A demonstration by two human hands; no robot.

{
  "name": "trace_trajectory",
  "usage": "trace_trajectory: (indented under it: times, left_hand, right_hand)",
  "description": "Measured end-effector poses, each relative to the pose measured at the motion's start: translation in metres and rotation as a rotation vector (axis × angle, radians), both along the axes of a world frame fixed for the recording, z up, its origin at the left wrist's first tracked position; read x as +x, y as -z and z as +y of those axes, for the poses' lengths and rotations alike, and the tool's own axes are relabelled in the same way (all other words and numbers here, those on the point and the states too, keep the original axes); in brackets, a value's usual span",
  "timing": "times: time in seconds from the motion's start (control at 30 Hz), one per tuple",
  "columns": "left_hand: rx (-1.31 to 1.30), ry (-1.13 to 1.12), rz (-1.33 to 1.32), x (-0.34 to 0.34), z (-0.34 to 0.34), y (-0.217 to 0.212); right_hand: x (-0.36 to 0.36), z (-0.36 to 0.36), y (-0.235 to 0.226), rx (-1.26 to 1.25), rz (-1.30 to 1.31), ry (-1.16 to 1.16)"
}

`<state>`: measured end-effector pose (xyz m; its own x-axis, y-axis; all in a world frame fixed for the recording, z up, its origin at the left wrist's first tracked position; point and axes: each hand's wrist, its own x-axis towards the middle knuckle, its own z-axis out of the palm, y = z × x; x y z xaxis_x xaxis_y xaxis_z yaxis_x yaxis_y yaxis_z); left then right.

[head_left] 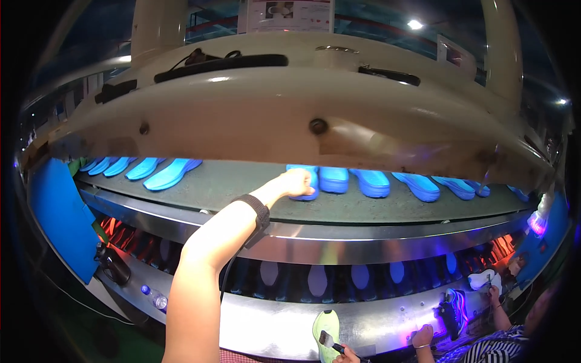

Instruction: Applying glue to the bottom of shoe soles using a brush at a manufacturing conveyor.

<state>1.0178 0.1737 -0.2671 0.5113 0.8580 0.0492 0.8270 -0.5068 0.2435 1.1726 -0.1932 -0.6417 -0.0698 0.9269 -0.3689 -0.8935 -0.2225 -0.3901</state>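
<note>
My left hand (298,181), with a dark band on its wrist, reaches up to the upper conveyor. Its fingers are closed on the heel end of a blue shoe sole (307,192). The far end of that sole is hidden under the machine's hood. At the lower edge my right hand (346,358), partly cut off, grips a brush (328,340) with a black handle. The brush lies over a pale yellow-green sole (327,319) on the metal ledge; whether its bristles touch cannot be made out.
More blue soles (370,183) line the dark belt (242,187) under a beige hood (242,115). Below, a second level (318,281) glows red at both ends. A dark bottle (113,266) and a clear one (156,299) stand left. A co-worker's hands (423,336) work at right beside a dark shoe (451,314).
</note>
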Motion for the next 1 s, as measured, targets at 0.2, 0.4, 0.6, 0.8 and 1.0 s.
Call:
trace_trajectory:
  times: [0.2,0.4,0.6,0.8,1.0]
  left_hand:
    - [0.052,0.146,-0.034,0.011,-0.077,0.000]
    - [0.359,0.010,-1.006,-0.068,-0.171,0.046]
    - [-0.861,-0.012,-1.538,-0.114,-0.220,0.099]
    - [-1.684,0.378,-1.824,-0.152,-0.275,0.179]
    - [-1.570,0.017,-1.750,-0.135,-0.282,0.258]
  right_hand:
    - [-0.034,-0.015,-0.022,-0.142,0.072,0.278]
    - [-0.031,0.002,-0.024,-0.017,-0.071,0.334]
    - [-0.031,0.010,-0.043,-0.094,-0.144,0.370]
    - [-0.035,0.010,-0.049,-0.084,-0.208,0.370]
    - [-0.057,0.016,-0.093,0.106,-0.211,0.227]
